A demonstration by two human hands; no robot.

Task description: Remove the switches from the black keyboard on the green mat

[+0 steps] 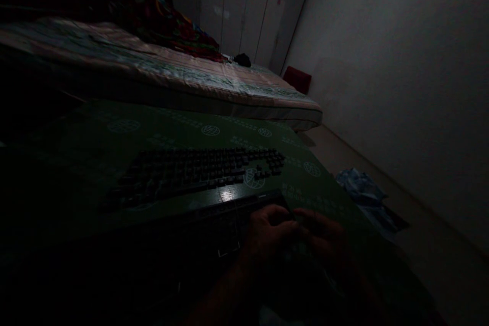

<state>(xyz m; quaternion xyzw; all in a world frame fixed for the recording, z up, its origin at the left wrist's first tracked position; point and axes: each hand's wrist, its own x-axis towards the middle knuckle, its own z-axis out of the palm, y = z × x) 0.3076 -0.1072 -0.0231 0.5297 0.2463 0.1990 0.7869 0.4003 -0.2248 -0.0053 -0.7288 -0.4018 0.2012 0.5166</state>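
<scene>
A dark keyboard base (pixel 206 224) lies along the near side of the green table, most of it lost in shadow. Over its right end, my left hand (pixel 267 229) has its thumb and fingers bent together. My right hand (pixel 324 234) meets it just beyond that end, with fingers also closed. Whatever lies between the fingertips is too dark and small to make out. Behind the base, many loose black keycaps (pixel 191 168) are laid out in keyboard order, with a gap toward the right around a small cluster of them.
The green tabletop (pixel 229 135) bears printed globe emblems. Beyond it stands a bed (pixel 244 84) with a patterned blanket (pixel 171 30) and a small black item (pixel 242 59). Crumpled light-blue cloth (pixel 359 186) lies on the floor to the right, near a bare wall. The room is very dim.
</scene>
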